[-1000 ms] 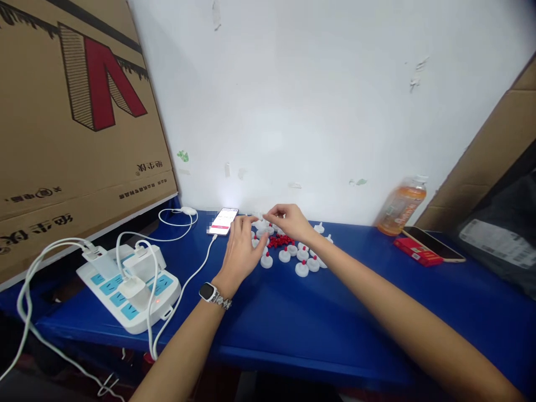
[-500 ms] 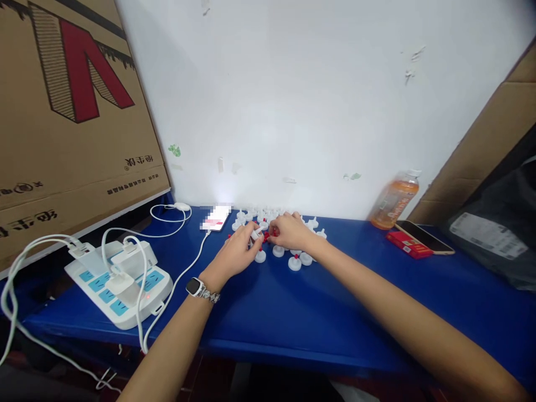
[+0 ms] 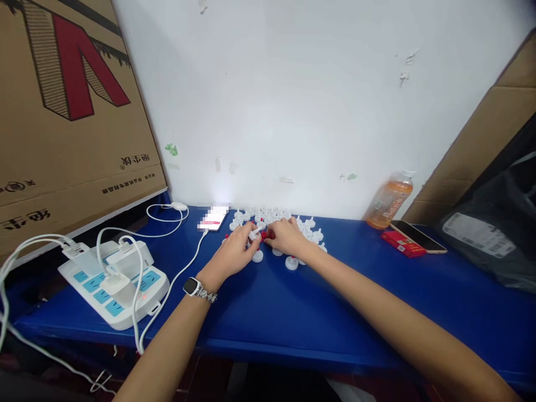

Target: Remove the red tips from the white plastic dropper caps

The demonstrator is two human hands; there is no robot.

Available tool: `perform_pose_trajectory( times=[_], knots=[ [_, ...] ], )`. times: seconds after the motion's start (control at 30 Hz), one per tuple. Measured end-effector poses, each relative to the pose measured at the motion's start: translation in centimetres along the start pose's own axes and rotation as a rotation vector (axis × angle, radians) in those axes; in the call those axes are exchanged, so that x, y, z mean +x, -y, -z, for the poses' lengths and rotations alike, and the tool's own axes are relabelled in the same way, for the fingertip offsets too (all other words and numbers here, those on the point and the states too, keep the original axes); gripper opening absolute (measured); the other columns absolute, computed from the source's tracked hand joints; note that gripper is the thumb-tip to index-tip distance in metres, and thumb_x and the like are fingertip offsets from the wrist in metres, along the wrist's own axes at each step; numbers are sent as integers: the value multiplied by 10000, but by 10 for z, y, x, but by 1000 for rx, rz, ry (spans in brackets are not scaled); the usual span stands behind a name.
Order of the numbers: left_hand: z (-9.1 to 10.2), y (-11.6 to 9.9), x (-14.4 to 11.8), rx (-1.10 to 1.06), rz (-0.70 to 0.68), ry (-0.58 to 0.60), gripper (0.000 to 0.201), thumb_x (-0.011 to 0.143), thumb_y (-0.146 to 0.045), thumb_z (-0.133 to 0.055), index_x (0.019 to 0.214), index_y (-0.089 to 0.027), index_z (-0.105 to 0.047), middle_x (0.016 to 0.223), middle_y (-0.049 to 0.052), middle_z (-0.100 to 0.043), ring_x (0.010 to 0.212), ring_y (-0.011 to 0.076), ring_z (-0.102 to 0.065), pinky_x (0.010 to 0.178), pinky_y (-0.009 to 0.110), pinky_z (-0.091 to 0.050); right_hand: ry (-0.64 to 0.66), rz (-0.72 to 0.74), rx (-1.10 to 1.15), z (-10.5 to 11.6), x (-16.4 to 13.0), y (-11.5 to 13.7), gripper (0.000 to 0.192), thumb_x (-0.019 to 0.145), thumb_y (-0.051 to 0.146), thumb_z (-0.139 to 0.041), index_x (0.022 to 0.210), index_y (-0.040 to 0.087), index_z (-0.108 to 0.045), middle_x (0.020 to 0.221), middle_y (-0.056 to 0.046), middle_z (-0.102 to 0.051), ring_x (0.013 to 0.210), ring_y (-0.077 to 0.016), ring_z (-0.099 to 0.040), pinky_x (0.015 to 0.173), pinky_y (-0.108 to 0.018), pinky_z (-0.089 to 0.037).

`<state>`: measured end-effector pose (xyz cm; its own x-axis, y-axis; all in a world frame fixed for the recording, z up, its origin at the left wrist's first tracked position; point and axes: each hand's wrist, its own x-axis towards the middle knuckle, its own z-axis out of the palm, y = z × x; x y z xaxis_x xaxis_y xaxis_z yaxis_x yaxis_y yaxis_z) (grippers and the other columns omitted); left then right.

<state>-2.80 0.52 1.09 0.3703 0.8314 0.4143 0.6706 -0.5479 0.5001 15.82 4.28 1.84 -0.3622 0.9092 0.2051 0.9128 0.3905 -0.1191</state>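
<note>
My left hand [image 3: 235,249], with a watch at the wrist, pinches a small white cap [image 3: 254,233] between thumb and fingers above the blue table [image 3: 293,312]. My right hand [image 3: 286,236] is close beside it, fingertips at a small red piece [image 3: 263,235] near the white cap. Several white caps [image 3: 292,263] with red tips stand around both hands, and more plain white ones [image 3: 268,215] lie behind them by the wall.
A white power strip [image 3: 115,282] with chargers and cables sits at the left. A phone [image 3: 213,218] lies plugged in behind the hands. At the right are an orange drink bottle [image 3: 389,200], a red box [image 3: 400,244] under another phone, cardboard and a black bag [image 3: 498,223].
My right hand came down from a raised pinch to meet my left hand over the red pieces. My left hand closed on a white cap. The view shifted slightly.
</note>
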Motion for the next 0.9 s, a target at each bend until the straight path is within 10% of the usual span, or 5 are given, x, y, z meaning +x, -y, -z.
perform_pose_trajectory(
  times=[0.6, 0.9],
  knots=[
    [-1, 2, 1, -14, -4, 7, 250, 959, -419, -436, 1081, -225, -536, 875, 29, -600, 743, 186, -599, 693, 317, -460, -26, -6, 127, -2, -2, -3, 88, 811, 193, -606, 762, 190, -679, 779, -50, -712, 918, -236, -619, 892, -372, -311],
    [-5, -2, 1, -28, -40, 15, 262, 967, -424, -424, 1099, -227, -535, 905, 39, -602, 810, 196, -589, 715, 325, -453, -241, 27, 993, 8, -24, 1, 237, 867, 365, -595, 952, 169, -697, 854, -45, -718, 734, -154, -634, 662, -265, -475]
  ],
)
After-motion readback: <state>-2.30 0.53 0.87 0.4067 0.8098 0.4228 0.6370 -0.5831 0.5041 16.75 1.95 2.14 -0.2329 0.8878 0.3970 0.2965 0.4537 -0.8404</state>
